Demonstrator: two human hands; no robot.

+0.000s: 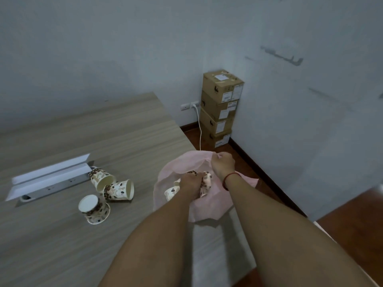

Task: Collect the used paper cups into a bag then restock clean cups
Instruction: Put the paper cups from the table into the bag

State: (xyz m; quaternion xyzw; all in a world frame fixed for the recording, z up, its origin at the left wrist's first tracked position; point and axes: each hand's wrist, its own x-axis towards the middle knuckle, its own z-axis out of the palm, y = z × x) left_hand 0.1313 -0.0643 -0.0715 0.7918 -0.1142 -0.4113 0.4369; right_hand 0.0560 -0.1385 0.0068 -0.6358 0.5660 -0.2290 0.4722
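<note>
A pink plastic bag (186,164) lies open at the table's right edge. My right hand (222,163) pinches the bag's far rim and holds it up. My left hand (189,183) reaches down into the bag and grips a patterned paper cup (206,183). Another cup (172,192) shows inside the bag beside my left wrist. Three used paper cups stay on the table to the left: two on their sides (101,179) (119,190) and one upside down (94,209).
The wooden table (103,131) carries an open cable hatch with a white lid (49,177) at the left. Stacked cardboard boxes (220,108) stand in the room's corner beside a wall socket with a white cable (200,129). Red-brown floor lies to the right.
</note>
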